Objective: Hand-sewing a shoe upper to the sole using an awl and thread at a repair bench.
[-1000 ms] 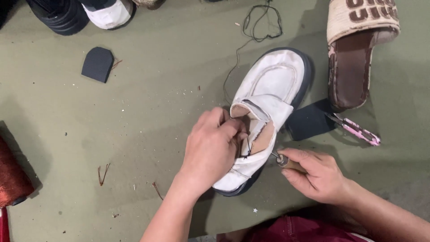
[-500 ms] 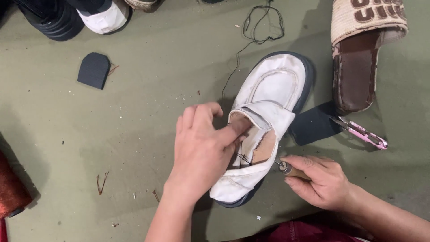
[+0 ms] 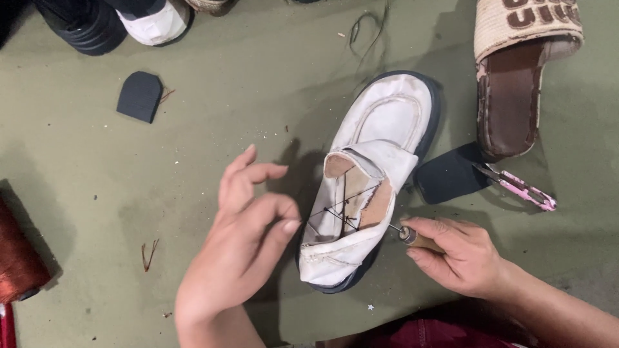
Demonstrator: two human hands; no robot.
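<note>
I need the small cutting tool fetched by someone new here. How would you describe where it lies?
Find the tan slipper at the far right. Just below its heel, beside a dark rubber piece, lie the pink-handled snips, the only pink thing there.

Even soft overhead light, faint shadows beside objects, sharp focus, slight motion blur, no glare

awl [image 3: 412, 237] handle hidden in right hand [image 3: 459, 256], sandal [image 3: 521, 71] cropped

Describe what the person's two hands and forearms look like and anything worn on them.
Both the left hand and the right hand are bare: no gloves, rings, watch or bracelets show. Both forearms are uncovered to the frame's edge, with no sleeves in view. Fingernails are short and unpainted.
</note>
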